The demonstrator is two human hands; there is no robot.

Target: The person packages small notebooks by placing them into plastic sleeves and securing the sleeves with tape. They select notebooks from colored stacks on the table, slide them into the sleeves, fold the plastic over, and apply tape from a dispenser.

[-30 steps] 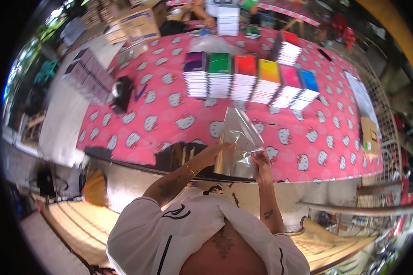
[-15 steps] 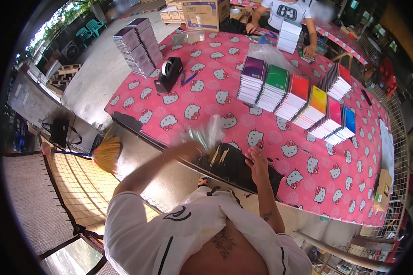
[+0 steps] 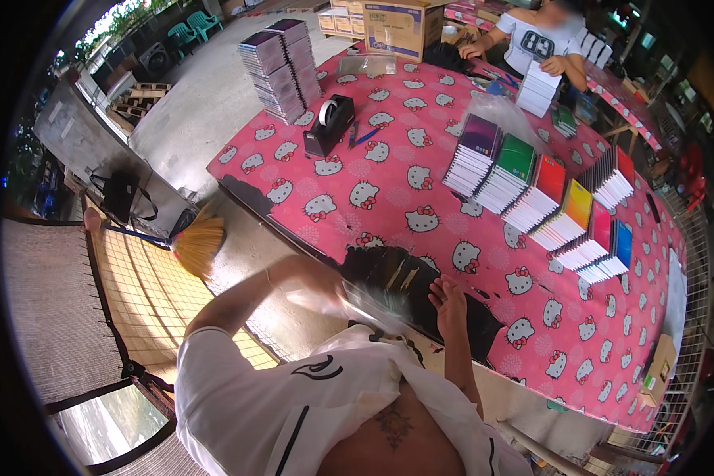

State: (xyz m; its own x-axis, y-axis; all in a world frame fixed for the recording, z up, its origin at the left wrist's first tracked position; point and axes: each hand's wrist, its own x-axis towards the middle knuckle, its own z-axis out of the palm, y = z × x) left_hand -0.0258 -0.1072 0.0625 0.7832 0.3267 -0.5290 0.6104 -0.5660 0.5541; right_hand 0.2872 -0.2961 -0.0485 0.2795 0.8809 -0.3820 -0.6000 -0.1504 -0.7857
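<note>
Left hand (image 3: 313, 278) clamps on a piece of clear plastic film (image 3: 373, 308), out past the near edge of the tabletop (image 3: 389, 202); motion blurs both, so the exact finger grip cannot be told. Right hand (image 3: 450, 305) holds nothing, its fingers loosely apart over the worn black patch (image 3: 404, 278) at that same edge; whether it touches the surface is unclear.

As for progress, the stacking looks done: six notebook stacks (image 3: 534, 198) stand side by side in a slanting row, topped purple, green, red, yellow, pink and blue. Another stack with a red cover (image 3: 615, 178) stands behind the row. The film in the left hand is around none of these, and no notebook is in either of the person's hands, so any handling that joins film and notebooks appears not yet done for this piece. Whether the stacks wear film of their own is too small to tell.

Loose clear plastic (image 3: 504, 111) lies behind the purple end of the row. Farther left stand a black tape dispenser (image 3: 329, 131) and two tall purple-grey stacks (image 3: 282, 75). Across the tabletop, a co-worker's hand (image 3: 554, 65) rests at a white stack (image 3: 538, 89).
</note>
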